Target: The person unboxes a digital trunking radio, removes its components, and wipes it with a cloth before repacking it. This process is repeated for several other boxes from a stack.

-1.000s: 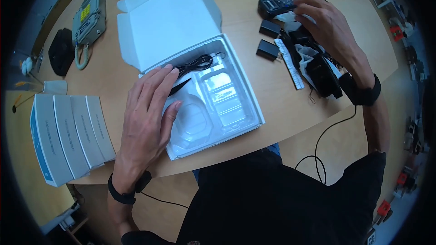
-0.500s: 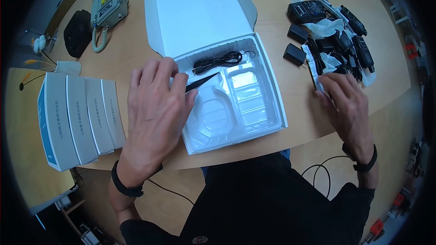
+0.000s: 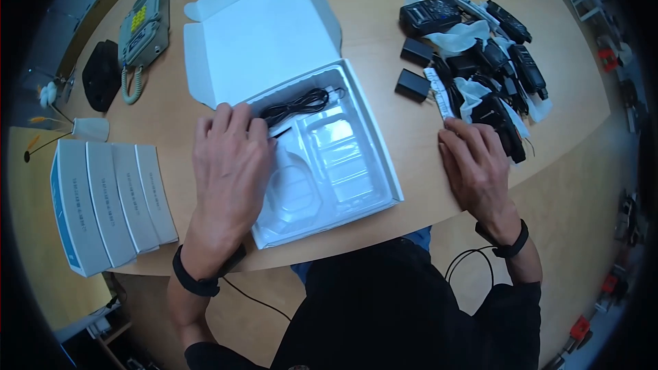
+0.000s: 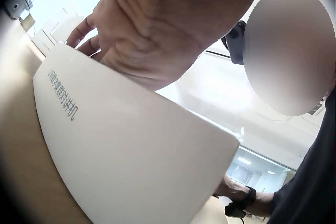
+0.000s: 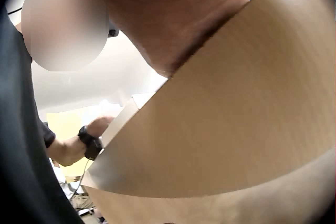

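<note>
My left hand (image 3: 229,157) lies over the left wall of an open white box (image 3: 373,137), its fingers bent down and its fingertips hidden. Beside it shows the tip of a black pointed piece (image 3: 281,133) in the clear plastic tray (image 3: 291,192); I cannot tell whether the hand holds it. A coiled black cable (image 3: 301,103) lies in the tray's upper slot. My right hand (image 3: 478,168) rests low on the table with loosely bent fingers. Its fingertips are right at the lower end of a white printed strip (image 3: 439,92), beside a pile of black handheld radios (image 3: 526,68).
Two black blocks (image 3: 412,85) lie left of the pile, with crumpled white wrapping (image 3: 459,38) among the radios. Several white boxes (image 3: 113,205) stand in a row at the left. Behind them are a desk phone (image 3: 144,27) and a black case (image 3: 101,75).
My right hand has come down from the radio pile to the table in front of it. The left hand's fingers have gone from straight to bent at the box. The head view has shifted.
</note>
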